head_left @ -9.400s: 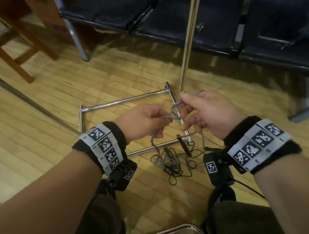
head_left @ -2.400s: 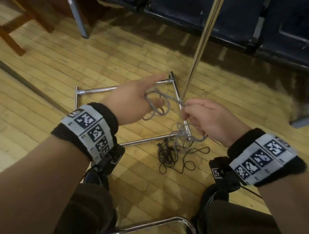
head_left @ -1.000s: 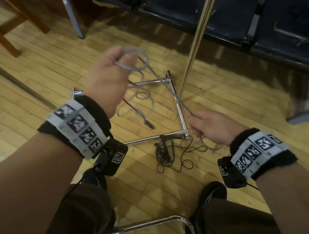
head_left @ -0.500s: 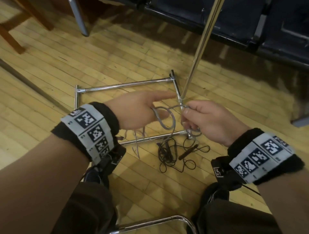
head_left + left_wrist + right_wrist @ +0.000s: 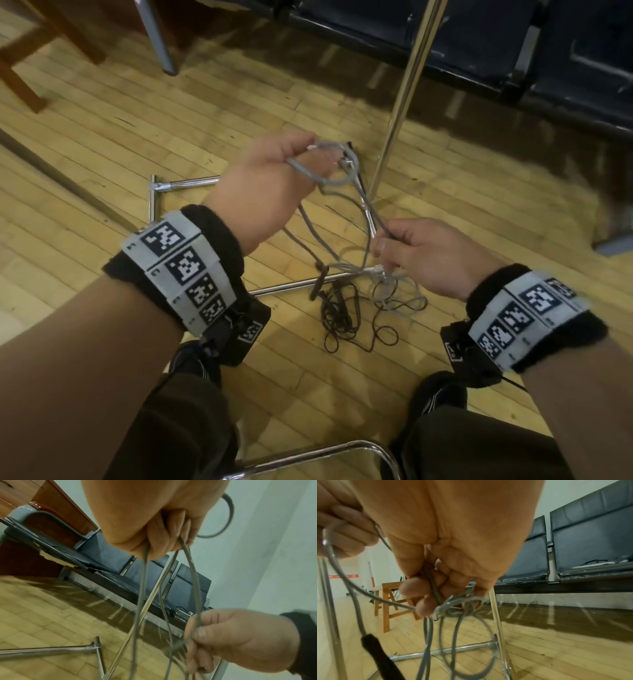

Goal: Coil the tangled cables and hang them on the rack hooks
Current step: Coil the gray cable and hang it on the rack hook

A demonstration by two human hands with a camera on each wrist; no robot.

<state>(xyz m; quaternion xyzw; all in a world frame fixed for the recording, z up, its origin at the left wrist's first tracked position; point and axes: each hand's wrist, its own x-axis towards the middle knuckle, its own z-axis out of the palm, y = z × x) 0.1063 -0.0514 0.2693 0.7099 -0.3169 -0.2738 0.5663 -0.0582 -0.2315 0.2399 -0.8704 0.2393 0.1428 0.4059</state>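
Head view: our left hand [image 5: 270, 192] and right hand [image 5: 431, 257] both pinch the gray cable [image 5: 368, 212] (light, springy); we judge holding the loops together best.

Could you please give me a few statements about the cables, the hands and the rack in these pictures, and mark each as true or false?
1. The left hand holds a loop of the grey cable. True.
2. The right hand is empty. False: it pinches the grey cable too.
3. The black cable lies tangled on the wooden floor. True.
4. The grey cable already hangs on a hook. False: both hands hold it, in front of the rack's chrome pole.
5. The rack's chrome base stands on carpet. False: on the wooden floor.
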